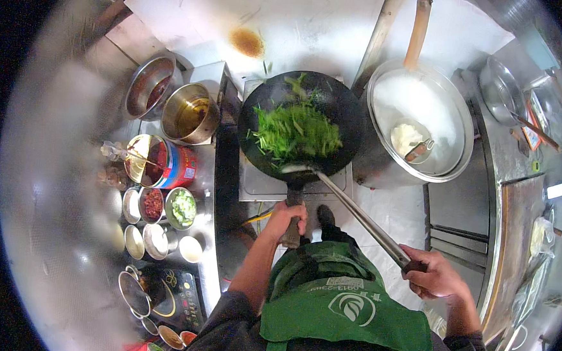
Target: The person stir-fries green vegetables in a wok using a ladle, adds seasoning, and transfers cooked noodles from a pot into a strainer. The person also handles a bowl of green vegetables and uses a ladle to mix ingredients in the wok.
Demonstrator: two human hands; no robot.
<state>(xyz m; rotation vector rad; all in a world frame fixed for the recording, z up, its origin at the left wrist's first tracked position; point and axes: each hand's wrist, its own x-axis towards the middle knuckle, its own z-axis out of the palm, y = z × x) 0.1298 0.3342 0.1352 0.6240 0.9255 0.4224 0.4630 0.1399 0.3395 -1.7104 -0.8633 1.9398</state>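
Observation:
A black wok [346, 126] stands over the stove in front of me, full of chopped green vegetables [298, 130] that look blurred by motion. My left hand [287, 219] is wrapped around the wok's handle [292, 236]. In my right hand [434, 274] is the dark grip of a long-handled metal wok ladle [361, 212]. The ladle's head rests inside the wok at its near rim, by the edge of the greens, and is partly blurred.
Right of the wok stands a large steaming pot [465, 153] with a small bowl [426, 129] in it. Left are metal bowls [135, 104], a pot of oil [190, 114], a large open tin [182, 167], several ingredient bowls [181, 209] and an induction cooker [181, 299].

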